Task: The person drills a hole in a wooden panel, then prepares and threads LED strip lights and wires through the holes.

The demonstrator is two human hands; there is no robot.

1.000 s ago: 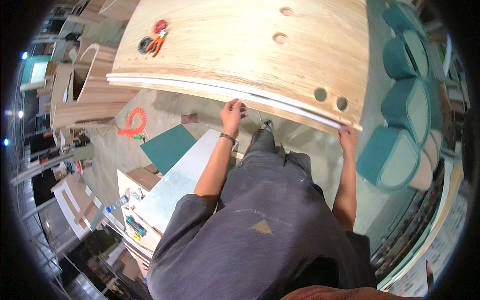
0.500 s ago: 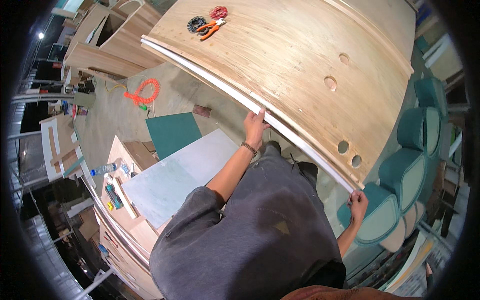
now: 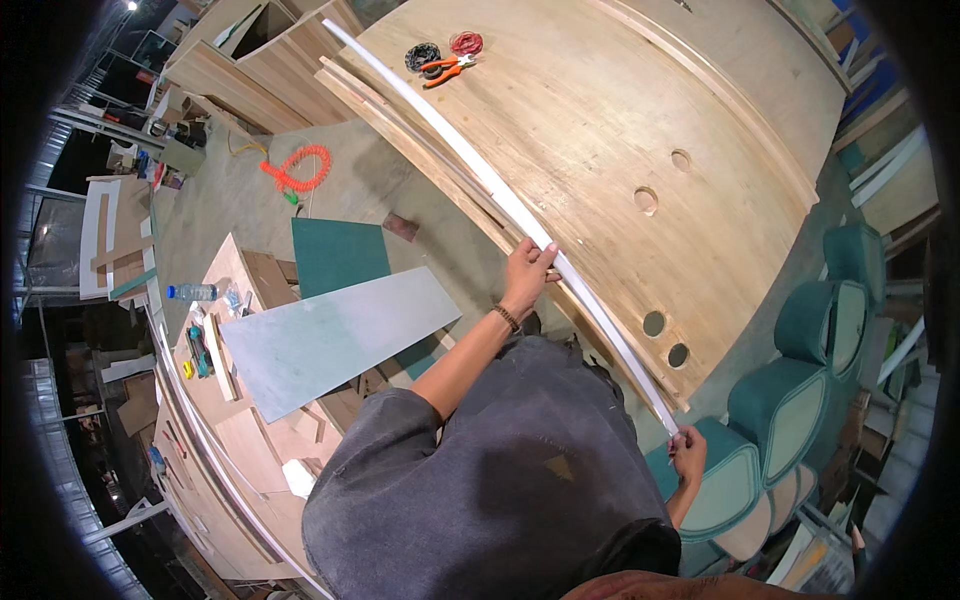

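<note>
A long, thin white strip [image 3: 480, 170] runs slantwise over the near edge of a large wooden panel [image 3: 570, 120]. My left hand [image 3: 530, 277] grips it around its middle, with the thumb on top and fingers curled below. At its near right end, my right hand [image 3: 688, 455] pinches the strip past the panel's corner. The strip's far end crosses the panel's far left corner. Along the panel's near edge runs a wooden rail [image 3: 420, 150], partly apart from the strip. Several round holes pierce the panel's right part.
Orange-handled pliers [image 3: 448, 70] lie on the panel beside black and red wire coils [image 3: 466, 43]. Teal padded seats [image 3: 790, 425] stand at right. To the left are a pale board [image 3: 340, 335] on a bench, a water bottle [image 3: 192, 292] and an orange coiled hose [image 3: 300, 168] on the floor.
The strip has come away from the rail along the panel's edge, its far end swinging inward over the panel. Both hands keep their hold, and the view has shifted slightly.
</note>
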